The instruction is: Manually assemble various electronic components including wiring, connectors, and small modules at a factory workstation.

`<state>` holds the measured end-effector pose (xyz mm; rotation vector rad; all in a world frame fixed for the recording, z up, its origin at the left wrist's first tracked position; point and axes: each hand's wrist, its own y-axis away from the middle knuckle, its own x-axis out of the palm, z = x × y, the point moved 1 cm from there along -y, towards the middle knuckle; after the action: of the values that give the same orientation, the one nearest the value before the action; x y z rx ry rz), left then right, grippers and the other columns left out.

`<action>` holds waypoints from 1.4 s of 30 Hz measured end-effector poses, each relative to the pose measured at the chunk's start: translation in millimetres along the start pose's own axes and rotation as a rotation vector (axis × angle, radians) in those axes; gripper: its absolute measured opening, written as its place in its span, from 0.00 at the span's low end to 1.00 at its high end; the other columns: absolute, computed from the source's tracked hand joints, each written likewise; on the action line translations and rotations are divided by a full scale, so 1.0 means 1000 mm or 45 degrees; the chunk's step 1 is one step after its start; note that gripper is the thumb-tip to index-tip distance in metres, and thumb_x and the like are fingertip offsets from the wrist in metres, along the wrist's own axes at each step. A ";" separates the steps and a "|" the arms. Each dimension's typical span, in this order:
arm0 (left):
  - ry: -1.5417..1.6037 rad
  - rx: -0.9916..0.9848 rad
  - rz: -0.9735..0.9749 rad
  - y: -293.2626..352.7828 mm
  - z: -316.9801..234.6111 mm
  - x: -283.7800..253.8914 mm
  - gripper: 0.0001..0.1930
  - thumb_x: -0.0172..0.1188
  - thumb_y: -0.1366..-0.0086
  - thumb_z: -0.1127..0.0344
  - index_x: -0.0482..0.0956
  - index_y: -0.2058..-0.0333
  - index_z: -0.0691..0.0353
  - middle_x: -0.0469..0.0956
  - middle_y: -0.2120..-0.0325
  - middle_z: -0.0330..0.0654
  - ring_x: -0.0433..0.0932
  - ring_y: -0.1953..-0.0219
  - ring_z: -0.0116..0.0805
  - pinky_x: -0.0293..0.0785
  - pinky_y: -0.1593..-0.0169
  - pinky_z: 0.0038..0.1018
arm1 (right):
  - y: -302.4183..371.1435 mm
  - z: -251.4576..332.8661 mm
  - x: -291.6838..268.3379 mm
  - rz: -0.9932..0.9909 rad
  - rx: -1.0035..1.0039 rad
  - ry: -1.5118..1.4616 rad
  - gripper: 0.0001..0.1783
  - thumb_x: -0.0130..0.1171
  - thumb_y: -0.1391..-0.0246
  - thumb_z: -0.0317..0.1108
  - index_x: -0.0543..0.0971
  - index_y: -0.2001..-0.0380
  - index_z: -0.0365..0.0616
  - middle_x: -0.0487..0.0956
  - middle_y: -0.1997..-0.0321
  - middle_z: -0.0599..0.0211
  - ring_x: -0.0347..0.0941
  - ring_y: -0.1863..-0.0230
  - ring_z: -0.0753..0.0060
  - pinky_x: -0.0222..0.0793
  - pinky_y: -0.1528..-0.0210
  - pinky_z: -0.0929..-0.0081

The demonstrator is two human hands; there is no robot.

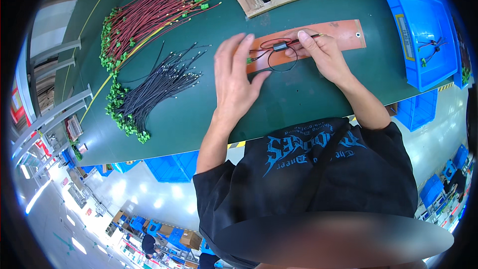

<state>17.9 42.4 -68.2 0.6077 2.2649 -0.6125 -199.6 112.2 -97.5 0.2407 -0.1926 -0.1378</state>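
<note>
While your R hand [326, 56] pinches the red/blk wires [283, 70], their blk core [280, 47] sits over the orange strip [346, 35]; your L hand [233, 77], fingers spread, is nr the green connector [249, 61], can't tell if touching.

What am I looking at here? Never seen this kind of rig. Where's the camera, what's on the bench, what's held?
No machine here: each grip is a person's bare hand. The single picture comes from a head-worn fisheye camera looking down, so straight edges bend near the rim.

On the green table, to the left, lie a bundle of red wires and one of black wires, both with green connectors. At the top is a wooden tray of dark cylinders; at right, a blue bin.

Over an orange strip, the right hand pinches a wire assembly with a dark cylinder. The left hand is open beside it; contact is unclear.
</note>
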 end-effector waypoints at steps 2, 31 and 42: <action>0.005 0.166 0.090 -0.013 -0.010 0.005 0.42 0.73 0.49 0.75 0.65 0.35 0.54 0.77 0.48 0.51 0.75 0.44 0.51 0.72 0.42 0.41 | 0.001 0.002 0.001 0.031 0.007 0.034 0.25 0.45 0.27 0.46 0.79 0.50 0.32 0.83 0.56 0.61 0.81 0.56 0.73 0.78 0.50 0.74; 0.400 0.050 0.270 -0.034 -0.018 0.063 0.27 0.64 0.45 0.81 0.73 0.45 0.64 0.79 0.62 0.50 0.79 0.57 0.47 0.76 0.55 0.40 | 0.025 -0.002 -0.043 -0.468 -0.299 0.138 0.07 0.60 0.37 0.27 0.82 0.62 0.32 0.80 0.59 0.65 0.78 0.65 0.79 0.77 0.62 0.81; 0.806 -0.049 0.392 -0.061 -0.027 0.087 0.08 0.65 0.35 0.70 0.84 0.60 0.67 0.83 0.67 0.46 0.81 0.69 0.32 0.76 0.64 0.26 | 0.027 -0.012 -0.041 -0.433 -0.393 0.051 0.10 0.57 0.34 0.29 0.83 0.58 0.32 0.80 0.65 0.68 0.71 0.71 0.85 0.71 0.69 0.84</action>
<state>-86.4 31.8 -98.7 1.2392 2.6598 -0.2366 -234.3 146.9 -109.1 -0.0335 -0.0866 -0.4958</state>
